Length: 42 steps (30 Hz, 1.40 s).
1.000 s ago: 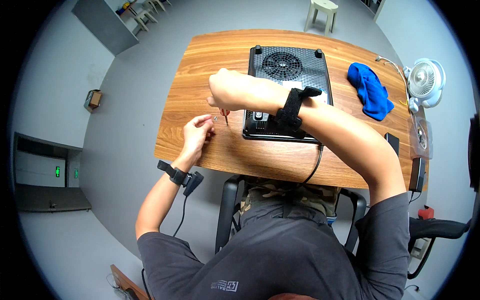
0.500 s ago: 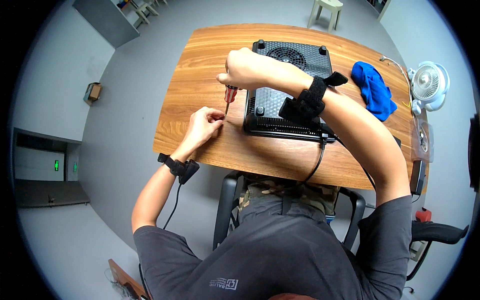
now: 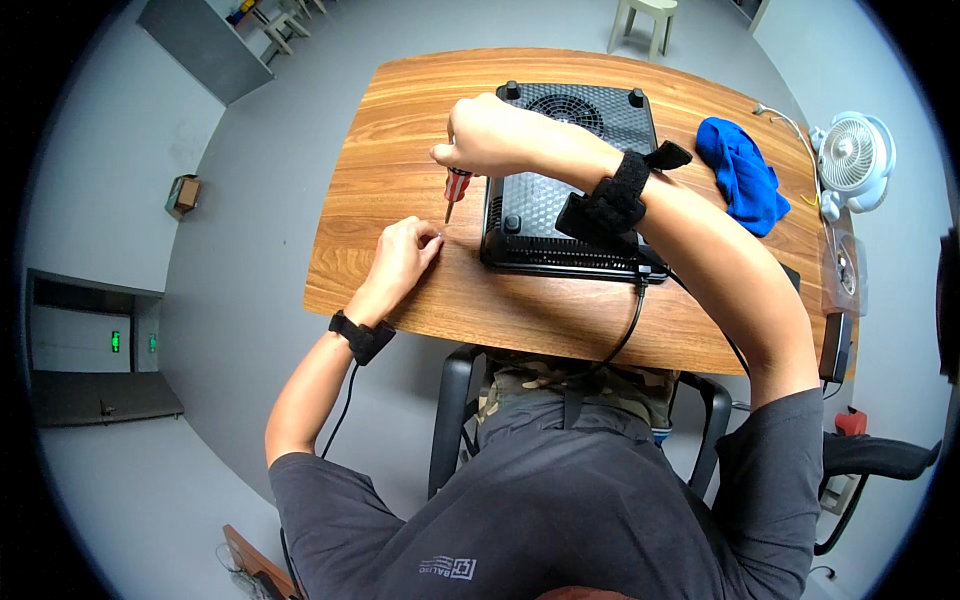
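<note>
My right hand (image 3: pixel 488 135) is closed around the handle of a screwdriver (image 3: pixel 457 188), red and pale with a short metal shank pointing down at the table. Just below its tip, my left hand (image 3: pixel 402 255) rests by the wooden table top (image 3: pixel 370 200), thumb and forefinger pinched together. Whatever sits between those fingertips is too small to make out. To the right lies a flat black appliance (image 3: pixel 590 215), its underside up, showing several feet, a round fan grille and a slotted vent along the near edge. My right forearm passes over it and hides part of it.
A blue cloth (image 3: pixel 745 180) lies crumpled right of the appliance. Along the right edge are a white fan (image 3: pixel 850 155), a clear plastic tray (image 3: pixel 845 270) and a black power adapter (image 3: pixel 837 345). A black cable (image 3: pixel 635 325) hangs over the front edge.
The screwdriver tip has risen slightly and stands a little apart from my left fingertips, which were beside it before. The view has shifted a bit; the appliance stays put.
</note>
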Each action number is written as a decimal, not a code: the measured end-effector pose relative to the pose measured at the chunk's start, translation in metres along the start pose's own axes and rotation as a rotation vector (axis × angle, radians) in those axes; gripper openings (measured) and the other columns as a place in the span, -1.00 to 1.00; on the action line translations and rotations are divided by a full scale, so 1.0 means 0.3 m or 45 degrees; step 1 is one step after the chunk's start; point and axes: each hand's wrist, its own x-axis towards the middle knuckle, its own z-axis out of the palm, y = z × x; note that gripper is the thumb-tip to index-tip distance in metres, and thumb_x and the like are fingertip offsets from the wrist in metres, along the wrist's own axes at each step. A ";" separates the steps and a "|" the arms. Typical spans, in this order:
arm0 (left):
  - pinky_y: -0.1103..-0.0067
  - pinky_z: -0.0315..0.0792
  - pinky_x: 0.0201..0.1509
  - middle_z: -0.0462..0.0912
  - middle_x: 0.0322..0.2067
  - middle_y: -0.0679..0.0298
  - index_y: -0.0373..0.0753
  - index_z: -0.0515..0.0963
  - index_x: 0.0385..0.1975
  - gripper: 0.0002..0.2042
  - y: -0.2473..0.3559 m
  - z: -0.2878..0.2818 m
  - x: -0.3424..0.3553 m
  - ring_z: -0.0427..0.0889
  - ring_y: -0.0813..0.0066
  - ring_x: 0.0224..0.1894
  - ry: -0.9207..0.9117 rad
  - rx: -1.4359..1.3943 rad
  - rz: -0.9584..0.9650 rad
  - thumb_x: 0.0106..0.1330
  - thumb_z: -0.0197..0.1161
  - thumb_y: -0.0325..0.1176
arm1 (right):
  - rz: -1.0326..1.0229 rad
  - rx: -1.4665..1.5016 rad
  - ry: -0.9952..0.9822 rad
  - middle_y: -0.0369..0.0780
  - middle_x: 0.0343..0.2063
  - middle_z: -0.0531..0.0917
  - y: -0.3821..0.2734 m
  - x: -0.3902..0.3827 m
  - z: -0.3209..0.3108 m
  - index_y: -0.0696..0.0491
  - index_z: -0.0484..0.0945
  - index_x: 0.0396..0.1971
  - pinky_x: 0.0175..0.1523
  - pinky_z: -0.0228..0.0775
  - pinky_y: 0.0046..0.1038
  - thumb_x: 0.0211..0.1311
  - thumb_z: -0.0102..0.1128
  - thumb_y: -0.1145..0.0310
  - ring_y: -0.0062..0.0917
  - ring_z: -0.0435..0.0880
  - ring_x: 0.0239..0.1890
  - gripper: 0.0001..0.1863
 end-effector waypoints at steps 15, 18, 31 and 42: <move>0.42 0.61 -0.20 0.73 -0.39 0.03 -0.37 0.73 -0.29 -0.87 -0.047 -0.053 0.004 0.74 0.26 -0.36 0.101 -0.164 -0.349 0.22 0.38 -0.46 | -0.016 0.006 0.069 0.12 -0.57 0.69 0.031 -0.040 -0.015 0.32 0.70 -0.43 -0.17 0.65 -0.22 0.30 0.17 0.15 -0.07 0.77 -0.43 -0.55; 0.41 0.61 -0.17 0.72 -0.36 0.02 -0.38 0.72 -0.31 -0.88 -0.049 -0.067 0.003 0.73 0.23 -0.35 0.111 -0.047 -0.289 0.21 0.33 -0.50 | -0.014 0.135 0.067 0.11 -0.57 0.69 0.034 -0.054 -0.015 0.31 0.70 -0.43 -0.17 0.66 -0.23 0.30 0.16 0.15 -0.07 0.77 -0.44 -0.55; 0.33 0.60 -0.14 0.71 -0.38 -0.01 -0.40 0.69 -0.38 -0.80 -0.020 -0.023 0.010 0.72 0.12 -0.30 0.039 0.047 -0.297 0.16 0.47 -0.37 | -0.014 0.043 0.050 0.02 -0.55 0.73 0.011 -0.081 -0.018 0.25 0.74 -0.48 -0.11 0.68 -0.25 0.35 0.15 0.20 -0.17 0.80 -0.38 -0.59; 0.41 0.60 -0.22 0.74 -0.41 -0.03 -0.42 0.68 -0.35 -0.80 -0.046 0.003 0.009 0.76 0.21 -0.35 -0.006 -0.073 -0.309 0.25 0.43 -0.37 | -0.077 0.137 0.023 0.14 -0.53 0.70 0.016 -0.107 -0.026 0.35 0.68 -0.27 -0.15 0.67 -0.24 0.35 0.18 0.17 -0.10 0.80 -0.39 -0.56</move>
